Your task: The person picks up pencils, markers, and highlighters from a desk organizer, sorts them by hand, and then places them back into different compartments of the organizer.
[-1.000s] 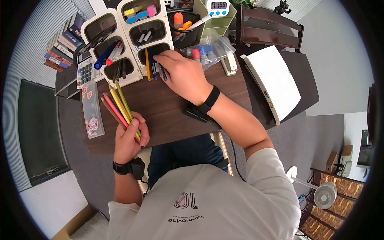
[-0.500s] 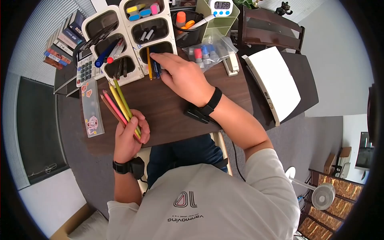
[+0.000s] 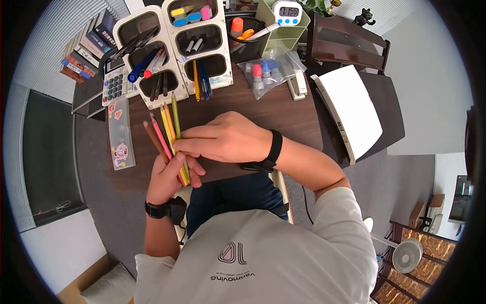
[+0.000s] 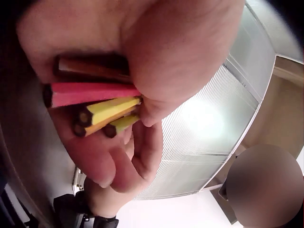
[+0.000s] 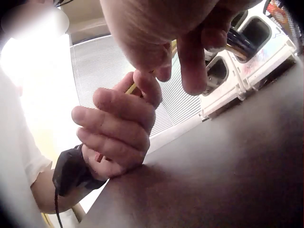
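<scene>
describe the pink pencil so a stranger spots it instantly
Find the brown desk; at its near edge the person's left hand holds a bunch of coloured pencils. The pink pencil sits between a brown pencil and the yellow pencils, the only pink one there.

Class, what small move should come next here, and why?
Probably the right hand should ease the green pencil from the bundle held in the left hand: the right fingers are at that pencil, which lies on the bundle's right side, its tip poking beyond the others.
</scene>
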The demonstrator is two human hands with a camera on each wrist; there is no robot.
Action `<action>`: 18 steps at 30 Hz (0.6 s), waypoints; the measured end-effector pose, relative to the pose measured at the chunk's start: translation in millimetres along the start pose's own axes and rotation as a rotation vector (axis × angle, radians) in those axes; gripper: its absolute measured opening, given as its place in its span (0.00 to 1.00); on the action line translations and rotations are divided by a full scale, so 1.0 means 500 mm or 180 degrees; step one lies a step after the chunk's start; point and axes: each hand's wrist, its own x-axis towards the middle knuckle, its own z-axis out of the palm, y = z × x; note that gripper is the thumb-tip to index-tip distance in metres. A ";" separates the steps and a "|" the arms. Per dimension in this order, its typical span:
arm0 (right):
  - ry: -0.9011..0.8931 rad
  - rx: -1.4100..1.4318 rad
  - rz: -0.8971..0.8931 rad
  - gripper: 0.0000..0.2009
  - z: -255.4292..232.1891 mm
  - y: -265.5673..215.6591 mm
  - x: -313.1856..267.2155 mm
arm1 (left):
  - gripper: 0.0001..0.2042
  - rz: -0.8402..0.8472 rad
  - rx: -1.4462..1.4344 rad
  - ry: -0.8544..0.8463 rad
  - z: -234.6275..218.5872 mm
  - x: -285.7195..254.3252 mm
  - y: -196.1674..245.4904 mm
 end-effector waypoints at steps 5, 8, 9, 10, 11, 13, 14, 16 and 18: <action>0.0976 -0.0585 0.0229 0.16 -0.047 0.011 -0.002 | 0.14 0.0151 -0.0083 0.0199 0.007 0.005 -0.005; 0.1354 -0.0584 0.0784 0.10 -0.056 0.038 -0.001 | 0.13 0.0314 -0.0119 0.0321 0.010 0.008 -0.008; 0.1360 -0.0583 0.0789 0.10 -0.057 0.045 -0.002 | 0.13 0.0314 -0.0144 0.0308 0.009 0.009 -0.008; 0.1300 -0.0630 0.0942 0.10 -0.057 0.053 -0.005 | 0.13 0.0316 -0.0171 0.0289 0.008 0.010 -0.008; 0.1236 -0.0680 0.1094 0.10 -0.057 0.060 -0.008 | 0.13 0.0315 -0.0170 0.0278 0.009 0.011 -0.007; 0.1153 -0.0704 0.1228 0.11 -0.050 0.067 -0.009 | 0.12 0.0293 -0.0174 0.0280 0.011 0.011 -0.006; 0.1070 -0.0715 0.1358 0.12 -0.045 0.071 -0.010 | 0.12 0.0291 -0.0178 0.0277 0.011 0.011 -0.007; 0.1039 -0.0771 0.1416 0.13 -0.036 0.083 -0.018 | 0.12 0.0311 -0.0197 0.0281 0.007 0.010 -0.009; 0.1002 -0.0827 0.1462 0.14 -0.029 0.091 -0.020 | 0.12 0.0324 -0.0217 0.0278 0.005 0.010 -0.010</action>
